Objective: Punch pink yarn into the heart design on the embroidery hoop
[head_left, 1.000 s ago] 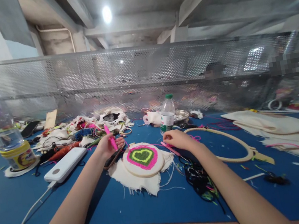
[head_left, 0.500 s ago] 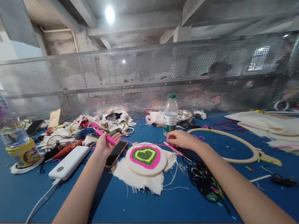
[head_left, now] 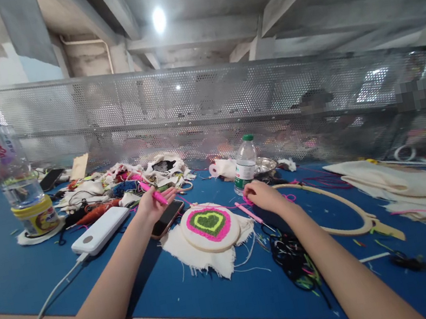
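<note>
My left hand (head_left: 153, 206), palm up with its fingers stretched, holds a pink punch needle (head_left: 155, 193) across the palm. My right hand (head_left: 263, 196) is closed in a pinch on pink yarn (head_left: 248, 200), beside the water bottle (head_left: 246, 167). Between the hands lies a round embroidery hoop (head_left: 234, 232) with white cloth (head_left: 204, 263), frayed at its edges. Its looped heart pattern (head_left: 210, 223) is green, yellow and pink. A second tool with a pink handle (head_left: 248, 212) and a thin shaft lies on the table just below my right hand.
A phone (head_left: 167, 219) and a white power bank (head_left: 101, 231) with a cable lie left of the hoop. Scraps and yarn (head_left: 127, 185) are heaped behind. At right are a large empty hoop (head_left: 344, 201), dark yarn (head_left: 289, 253) and folded cloth (head_left: 397, 176). A perforated metal screen (head_left: 186, 103) stands behind.
My right hand has moved slightly away from the pink-handled tool on the table, and pink yarn now shows at its fingertips. My left hand keeps its pose with the punch needle.
</note>
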The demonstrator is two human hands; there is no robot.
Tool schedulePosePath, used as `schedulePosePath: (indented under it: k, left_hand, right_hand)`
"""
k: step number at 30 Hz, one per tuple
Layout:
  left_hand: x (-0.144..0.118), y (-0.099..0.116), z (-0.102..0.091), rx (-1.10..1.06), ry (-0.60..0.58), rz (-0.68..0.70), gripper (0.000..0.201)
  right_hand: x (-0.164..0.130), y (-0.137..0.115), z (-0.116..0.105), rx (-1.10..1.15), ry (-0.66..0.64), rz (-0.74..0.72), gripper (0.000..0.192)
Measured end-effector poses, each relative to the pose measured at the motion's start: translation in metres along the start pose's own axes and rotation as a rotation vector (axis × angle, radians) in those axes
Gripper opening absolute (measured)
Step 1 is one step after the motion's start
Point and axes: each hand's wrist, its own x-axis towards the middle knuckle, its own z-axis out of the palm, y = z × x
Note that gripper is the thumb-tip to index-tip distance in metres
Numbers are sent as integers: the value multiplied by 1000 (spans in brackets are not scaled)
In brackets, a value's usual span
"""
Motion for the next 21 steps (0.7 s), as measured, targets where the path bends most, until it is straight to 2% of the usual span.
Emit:
schedulePosePath:
  k: [6, 15, 21]
  left_hand:
    - [-1, -1, -1, 44, -44, 1, 43]
    - [-7, -2, 5, 111, -26, 63, 32]
    - [-13, -2, 8, 170, -97, 128, 34]
  right_hand:
    - [-4, -14, 1, 120, -64, -180, 16]
    - [-4, -11, 4, 147, -213, -97, 14]
    - [-8, -10, 6, 246, -332, -26, 12]
